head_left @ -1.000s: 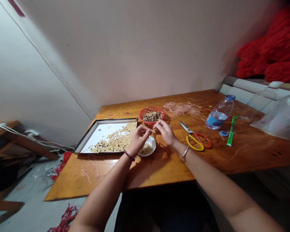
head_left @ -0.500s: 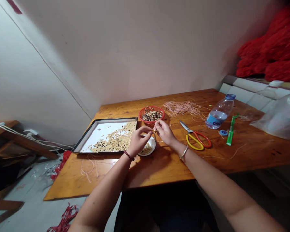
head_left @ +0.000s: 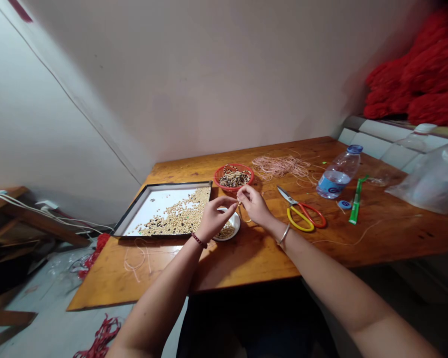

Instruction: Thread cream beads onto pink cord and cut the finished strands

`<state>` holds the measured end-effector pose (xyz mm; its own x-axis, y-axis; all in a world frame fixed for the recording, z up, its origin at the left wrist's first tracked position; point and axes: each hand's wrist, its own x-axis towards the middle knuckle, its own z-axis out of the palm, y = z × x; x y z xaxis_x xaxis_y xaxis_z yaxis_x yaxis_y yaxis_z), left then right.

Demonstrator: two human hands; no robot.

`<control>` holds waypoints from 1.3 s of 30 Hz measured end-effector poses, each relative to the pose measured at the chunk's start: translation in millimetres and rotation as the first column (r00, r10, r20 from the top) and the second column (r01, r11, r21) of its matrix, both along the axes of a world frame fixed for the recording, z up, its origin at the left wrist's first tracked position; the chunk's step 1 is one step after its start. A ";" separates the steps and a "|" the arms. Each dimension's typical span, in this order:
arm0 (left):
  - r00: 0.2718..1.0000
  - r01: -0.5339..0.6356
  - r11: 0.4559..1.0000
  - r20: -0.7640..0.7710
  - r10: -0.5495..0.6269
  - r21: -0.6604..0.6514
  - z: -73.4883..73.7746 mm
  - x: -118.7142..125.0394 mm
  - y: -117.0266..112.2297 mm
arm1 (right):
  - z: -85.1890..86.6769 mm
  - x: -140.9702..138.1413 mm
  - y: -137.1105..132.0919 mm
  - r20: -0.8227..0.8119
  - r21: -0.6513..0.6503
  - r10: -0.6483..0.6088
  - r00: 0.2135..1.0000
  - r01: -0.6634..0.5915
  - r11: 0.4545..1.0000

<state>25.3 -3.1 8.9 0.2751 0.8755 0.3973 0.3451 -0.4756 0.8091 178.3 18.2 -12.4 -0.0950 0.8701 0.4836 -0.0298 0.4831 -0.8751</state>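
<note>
Head view | we pinch a tan bead (head_left: 239,203) on thin cord (head_left: 241,215) between the nearly closed fingers (head_left: 245,195) of our left hand (head_left: 216,219) and right hand (head_left: 254,205) | from the bead: white saucer (head_left: 233,224) at 7 o'clock, red basket (head_left: 234,177) at 12 o'clock, on the tabletop (head_left: 254,263)

The tray (head_left: 160,185) has a black rim around a white floor, strewn with pale tan beads (head_left: 182,216) flecked with dark brown ones, and beside it sits a red basket (head_left: 224,175) heaped with brown, black and cream beads (head_left: 234,178). Across the honey-orange table (head_left: 254,263), with its darker grain, lie a pale pink tangle of cord (head_left: 280,167), scissors (head_left: 302,216) with one yellow and one orange-red handle, and a bright green strip (head_left: 354,206), while a blue-capped water bottle (head_left: 338,174) stands below a heap of vivid red yarn (head_left: 418,84).
</note>
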 end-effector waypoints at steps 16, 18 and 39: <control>0.998 0.030 0.994 -0.044 -0.035 -0.106 1.2 -1.8 2.9 | 5.4 0.8 -5.9 0.085 0.031 -0.052 0.995 0.049 0.998; 0.999 0.036 0.991 -0.025 -0.040 -0.127 -0.1 -1.9 4.1 | 5.9 0.7 -6.8 0.086 0.020 -0.023 0.996 0.021 1.000; 0.989 0.127 0.934 0.115 -0.093 -0.334 3.5 0.3 1.5 | 6.0 -1.9 -8.4 0.040 -0.025 0.059 0.997 -0.058 0.998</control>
<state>25.7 -1.6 12.4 0.3530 0.9290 0.1112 0.2190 -0.1975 0.9555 176.5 9.9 -6.4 -0.1654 0.8736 0.4577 -0.0215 0.4608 -0.8872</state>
